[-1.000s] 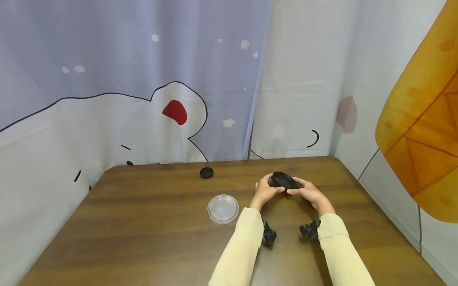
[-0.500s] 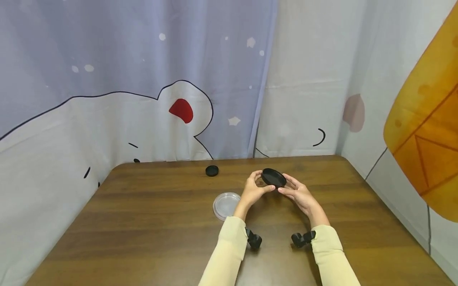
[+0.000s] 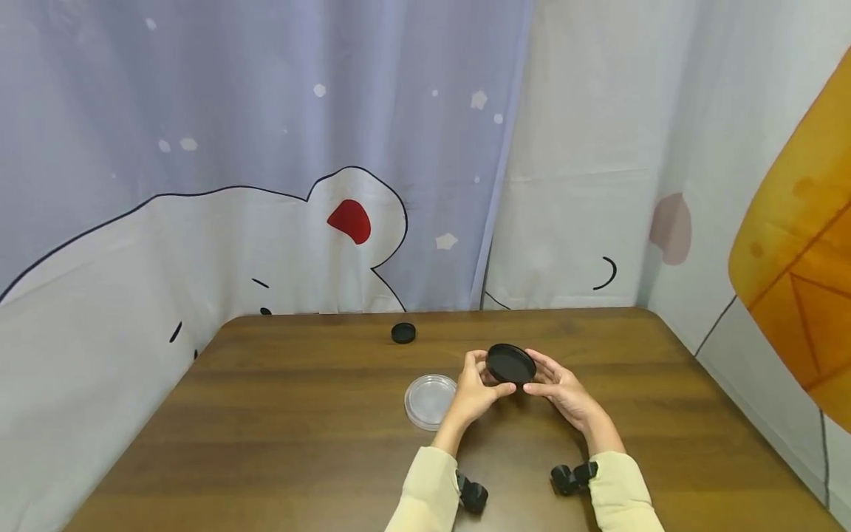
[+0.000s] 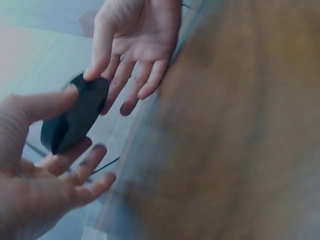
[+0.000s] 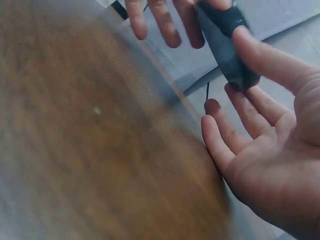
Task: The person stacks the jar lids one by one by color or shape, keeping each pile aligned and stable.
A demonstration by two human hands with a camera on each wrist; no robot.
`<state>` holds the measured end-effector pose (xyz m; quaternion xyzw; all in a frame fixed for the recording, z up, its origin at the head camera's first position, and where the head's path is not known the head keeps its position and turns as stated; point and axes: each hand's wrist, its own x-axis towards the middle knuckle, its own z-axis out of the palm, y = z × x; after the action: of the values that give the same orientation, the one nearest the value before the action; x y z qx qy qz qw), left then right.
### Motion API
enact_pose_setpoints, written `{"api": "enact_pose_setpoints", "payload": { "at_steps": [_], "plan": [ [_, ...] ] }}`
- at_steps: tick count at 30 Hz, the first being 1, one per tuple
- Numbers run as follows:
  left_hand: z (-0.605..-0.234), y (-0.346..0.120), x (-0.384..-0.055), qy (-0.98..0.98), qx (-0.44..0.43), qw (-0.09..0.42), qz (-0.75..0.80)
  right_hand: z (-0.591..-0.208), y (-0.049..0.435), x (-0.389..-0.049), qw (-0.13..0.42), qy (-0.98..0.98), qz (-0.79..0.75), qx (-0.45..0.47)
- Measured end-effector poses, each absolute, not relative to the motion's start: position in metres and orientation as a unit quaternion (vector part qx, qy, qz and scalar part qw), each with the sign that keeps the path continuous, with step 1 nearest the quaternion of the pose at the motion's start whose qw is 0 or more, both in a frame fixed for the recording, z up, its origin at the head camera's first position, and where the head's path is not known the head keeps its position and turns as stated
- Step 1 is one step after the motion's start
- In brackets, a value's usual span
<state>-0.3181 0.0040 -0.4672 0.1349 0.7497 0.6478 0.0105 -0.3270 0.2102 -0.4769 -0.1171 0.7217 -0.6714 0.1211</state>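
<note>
A black round shallow dish [image 3: 510, 364] with a raised rim is held up over the table, its face tilted toward me. My left hand [image 3: 473, 391] grips its left side, thumb at the near edge and fingers behind. On the opposite side my right hand [image 3: 566, 393] holds it the same way, the two thumbs close together. In the left wrist view the dish [image 4: 77, 115] shows a glossy dark face. The right wrist view catches the dish [image 5: 225, 50] between thumb and fingers, part of it cut off at the top.
A clear round plastic dish [image 3: 430, 403] lies on the brown wooden table [image 3: 299, 443], left of my left forearm and partly overlapped by it. Farther back sits a smaller black round piece [image 3: 403, 332]. Printed curtains [image 3: 572, 185] stand behind the table and along its right side.
Both hands have brought the black dish leftward and nearer, tilting its face more toward me. The head view has also shifted slightly. The clear dish and small black piece stay on the table.
</note>
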Motion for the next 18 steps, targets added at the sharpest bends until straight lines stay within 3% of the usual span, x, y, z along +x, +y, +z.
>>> {"api": "enact_pose_setpoints", "payload": {
  "at_steps": [7, 18],
  "plan": [
    [-0.479, 0.008, -0.312, 0.779, 0.1, -0.01, 0.619, -0.481, 0.21, -0.324, 0.132, 0.731, -0.66, -0.111],
    [-0.487, 0.009, -0.314, 0.754, 0.075, 0.011, 0.653, -0.478, 0.211, -0.327, 0.135, 0.76, -0.627, -0.102]
  ]
}}
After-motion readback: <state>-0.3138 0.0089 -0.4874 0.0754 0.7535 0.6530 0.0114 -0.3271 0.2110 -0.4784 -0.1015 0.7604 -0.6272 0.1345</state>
